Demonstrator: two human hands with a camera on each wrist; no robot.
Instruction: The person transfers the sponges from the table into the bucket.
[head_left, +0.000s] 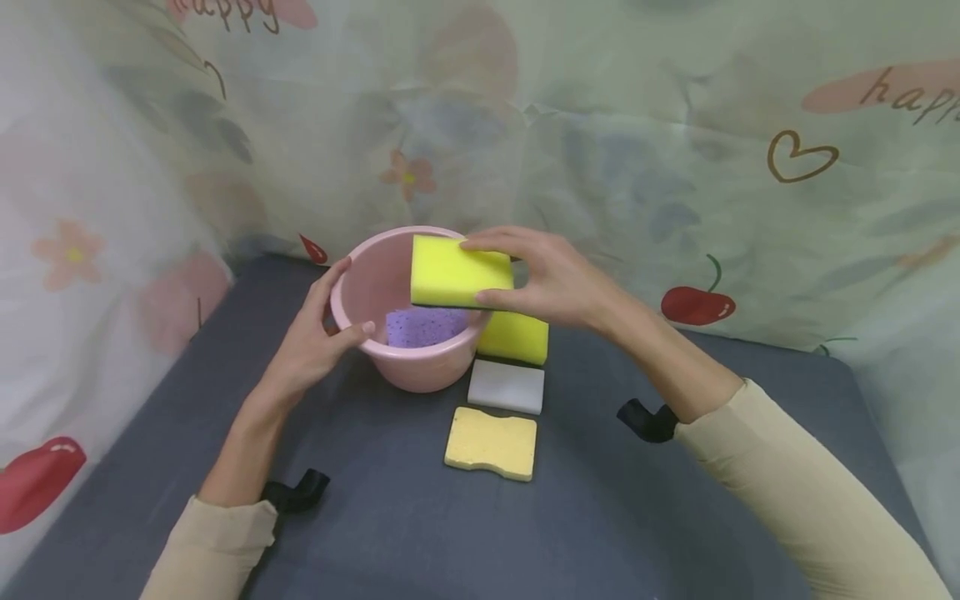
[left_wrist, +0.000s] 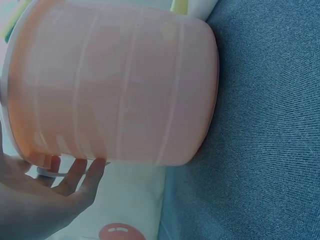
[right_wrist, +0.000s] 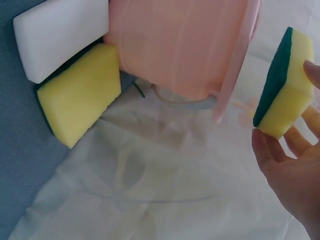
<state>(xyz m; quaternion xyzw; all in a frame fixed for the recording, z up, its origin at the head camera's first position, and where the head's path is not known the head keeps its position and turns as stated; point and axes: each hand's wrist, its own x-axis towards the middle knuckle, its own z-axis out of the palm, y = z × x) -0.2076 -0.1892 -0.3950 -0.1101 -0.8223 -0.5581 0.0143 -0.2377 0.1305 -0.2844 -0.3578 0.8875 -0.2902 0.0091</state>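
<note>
Fingers (head_left: 491, 242) round sponge (head_left: 450, 271), "happy" (head_left: 236, 10) behind

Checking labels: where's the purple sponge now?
Head view, left of centre: the purple sponge lies inside the pink bucket, just right of the left hand.

Cloth (head_left: 600, 75) reads "happy" (head_left: 236, 10) at upper left, tops clipped; "happ" (head_left: 911, 96) at upper right, cut by frame edge.

a dark blue-grey surface (head_left: 420, 533) spans the lower frame; near centre sit a pink bucket (head_left: 416, 371), bright yellow sponge (head_left: 517, 340), white block (head_left: 507, 386) and pale yellow sponge (head_left: 491, 443) (notched).
</note>
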